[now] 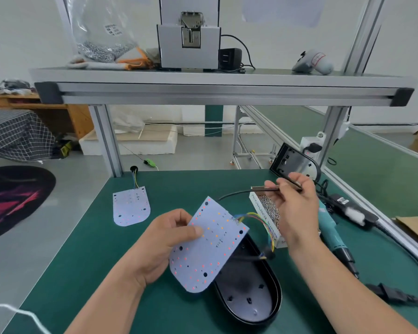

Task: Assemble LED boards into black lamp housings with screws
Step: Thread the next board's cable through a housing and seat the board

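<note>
My left hand (pixel 164 239) grips a white LED board (pixel 208 247) by its left edge and holds it tilted above the open black lamp housing (pixel 253 300) on the green mat. Coloured wires (pixel 258 219) run from the board's upper right corner down to a black grommet by the housing. My right hand (pixel 292 203) pinches thin dark tweezers (pixel 273 188) over a small white box of screws (pixel 268 210). A second LED board (pixel 131 206) lies flat at the mat's far left, with wires at its top.
A teal electric screwdriver (pixel 333 232) lies right of the box, with black cables and a power adapter (pixel 355 208) behind it. Another black housing (pixel 295 162) leans at the far right corner. An aluminium shelf (pixel 222 92) spans overhead. Cardboard (pixel 415 227) sits at the right edge.
</note>
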